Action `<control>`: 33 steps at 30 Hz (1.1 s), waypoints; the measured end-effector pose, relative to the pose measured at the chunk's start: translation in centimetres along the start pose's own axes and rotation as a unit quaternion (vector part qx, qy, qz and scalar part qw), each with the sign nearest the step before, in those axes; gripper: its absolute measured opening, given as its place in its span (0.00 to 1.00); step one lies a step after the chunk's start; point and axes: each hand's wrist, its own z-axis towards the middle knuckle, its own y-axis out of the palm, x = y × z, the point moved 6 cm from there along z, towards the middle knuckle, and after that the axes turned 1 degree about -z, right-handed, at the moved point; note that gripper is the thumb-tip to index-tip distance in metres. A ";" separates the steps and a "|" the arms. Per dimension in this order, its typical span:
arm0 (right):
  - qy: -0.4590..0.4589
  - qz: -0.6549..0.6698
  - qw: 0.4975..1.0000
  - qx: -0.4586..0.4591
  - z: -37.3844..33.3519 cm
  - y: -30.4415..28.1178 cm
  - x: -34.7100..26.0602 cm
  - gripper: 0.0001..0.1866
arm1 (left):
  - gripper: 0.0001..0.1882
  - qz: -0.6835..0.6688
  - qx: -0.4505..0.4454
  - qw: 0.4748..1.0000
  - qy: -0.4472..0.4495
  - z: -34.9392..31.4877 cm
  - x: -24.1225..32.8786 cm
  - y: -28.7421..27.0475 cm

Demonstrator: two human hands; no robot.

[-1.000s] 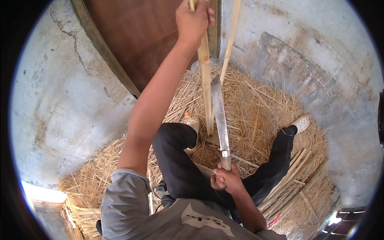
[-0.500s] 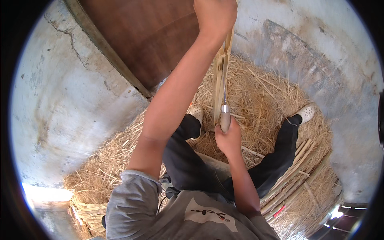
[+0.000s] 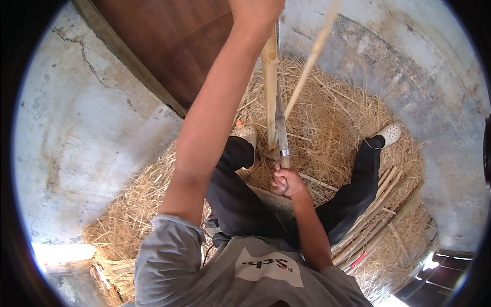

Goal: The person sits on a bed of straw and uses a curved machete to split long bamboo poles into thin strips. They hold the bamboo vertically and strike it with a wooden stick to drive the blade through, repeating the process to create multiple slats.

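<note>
My left hand (image 3: pixel 257 11) is raised at the top edge, its fingers cut off by the frame. From under it a split bamboo piece (image 3: pixel 270 84) hangs down, its lower end near the straw. Lower down, my right hand (image 3: pixel 288 181) is closed round the handle of a knife (image 3: pixel 281 123). The long metal blade points up, close alongside the bamboo. A thin pale strip (image 3: pixel 309 64), blurred, slants up to the right, apart from the bamboo piece; its upper end leaves the frame.
Loose straw-like shavings (image 3: pixel 327 117) cover the floor. Several bamboo strips (image 3: pixel 371 220) lie by my right leg, near a small red object (image 3: pixel 359 260). A bundle of strips (image 3: pixel 115 276) lies at lower left. A brown panel (image 3: pixel 174 46) and pale walls (image 3: pixel 92 153) stand around.
The bamboo, crossed around the blade before, now shows as a piece on the left and a separate strip slanting right. My left hand has moved left, and the knife slightly lower.
</note>
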 end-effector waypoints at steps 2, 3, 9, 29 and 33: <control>-0.009 0.093 0.996 -0.008 0.5 0.7 1.7 0.08 | 0.16 0.003 -0.009 1.000 -0.006 -0.4 0.6 0.1; -0.018 0.088 0.996 -0.007 0.4 0.7 1.7 0.08 | 0.16 0.000 -0.010 1.000 -0.015 -0.5 0.8 0.1; -0.095 -0.305 0.920 0.226 -0.5 2.2 -1.4 0.07 | 0.13 -0.026 -0.004 0.999 0.037 0.1 -0.2 0.8; -0.039 -0.238 0.954 0.179 7.7 -11.1 10.9 0.10 | 0.18 0.020 0.006 0.999 -0.026 -1.3 1.2 -0.6; 0.014 -0.051 0.998 0.015 5.3 -8.4 8.5 0.08 | 0.17 0.006 -0.019 1.000 -0.011 -0.8 -0.1 0.1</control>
